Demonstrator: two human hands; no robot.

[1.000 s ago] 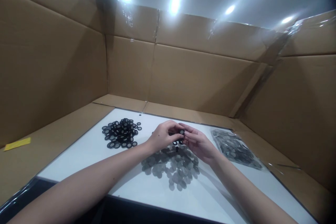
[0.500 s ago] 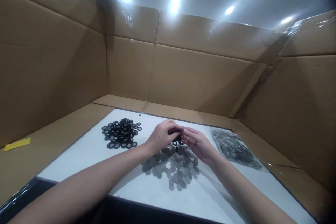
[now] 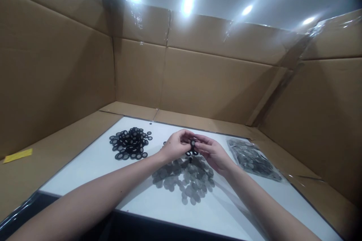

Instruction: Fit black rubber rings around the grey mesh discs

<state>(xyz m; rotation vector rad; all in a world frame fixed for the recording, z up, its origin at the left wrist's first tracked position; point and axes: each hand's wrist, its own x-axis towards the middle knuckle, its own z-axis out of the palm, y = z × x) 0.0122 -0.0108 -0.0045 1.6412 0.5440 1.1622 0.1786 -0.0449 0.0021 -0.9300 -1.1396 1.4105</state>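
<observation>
Between the fingertips of my left hand (image 3: 178, 144) and my right hand (image 3: 210, 151) is a small black ring with a grey centre (image 3: 192, 143). Both hands are closed, pinching it from opposite sides. Just below it, a few black rings (image 3: 195, 153) show partly behind the fingers. Under and in front of my hands lies a spread of loose grey translucent discs (image 3: 192, 188). A small dark piece (image 3: 190, 160) is at its far side. To the left is a heap of black-rimmed grey discs (image 3: 130, 145).
A clear plastic bag of grey pieces (image 3: 251, 160) lies on the right of the white tabletop (image 3: 93, 173). Cardboard walls (image 3: 215, 86) stand around the back and sides. A yellow strip (image 3: 18, 156) lies at far left. One small dark disc (image 3: 151, 123) sits near the back edge.
The black ring with the grey centre, hidden by the fingers before, now shows its face between my hands. My fingers have shifted slightly around it; the piles look unchanged.
</observation>
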